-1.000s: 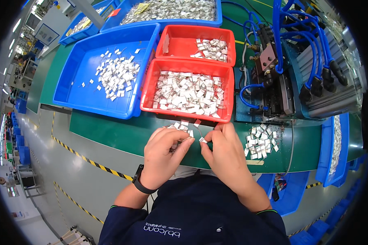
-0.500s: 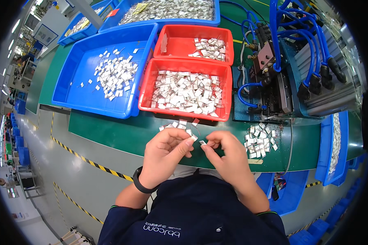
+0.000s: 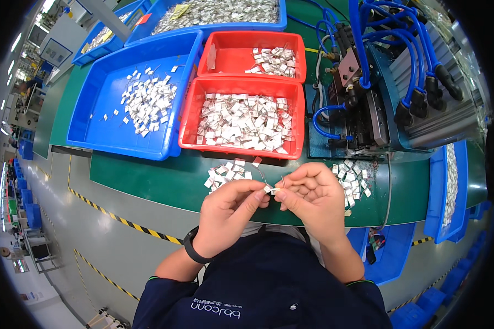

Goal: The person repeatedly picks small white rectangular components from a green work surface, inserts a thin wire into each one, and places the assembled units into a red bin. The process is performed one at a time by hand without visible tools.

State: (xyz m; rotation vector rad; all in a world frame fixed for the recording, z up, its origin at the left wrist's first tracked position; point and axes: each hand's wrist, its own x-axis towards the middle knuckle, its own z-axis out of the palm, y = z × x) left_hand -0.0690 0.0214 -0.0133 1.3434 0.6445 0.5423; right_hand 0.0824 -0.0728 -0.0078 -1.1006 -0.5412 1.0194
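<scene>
My left hand (image 3: 229, 208) pinches a small white block with thin leads (image 3: 267, 188) between thumb and fingertips. Close against it, my right hand (image 3: 316, 200) holds a second white block (image 3: 275, 192) at its fingertips; a thin wire rises beside that index finger. The two blocks meet or nearly meet; exact contact is too small to tell. On the green table just beyond my left fingers lies a loose heap of like blocks (image 3: 225, 174). Another heap (image 3: 352, 176) lies past my right hand, partly hidden by it.
Two red trays (image 3: 187, 122) of white blocks stand ahead, beside a large blue tray (image 3: 93, 104). A machine with blue air hoses (image 3: 362, 82) fills the right rear. Long blue bins (image 3: 436, 186) flank the table's right end. The green table's (image 3: 148, 181) front edge runs near my body.
My hands have come together, and the right hand's block now sits beside the left's. The right hand turned, its fingers curling up. The view shifted slightly, uncovering more of the left heap.
</scene>
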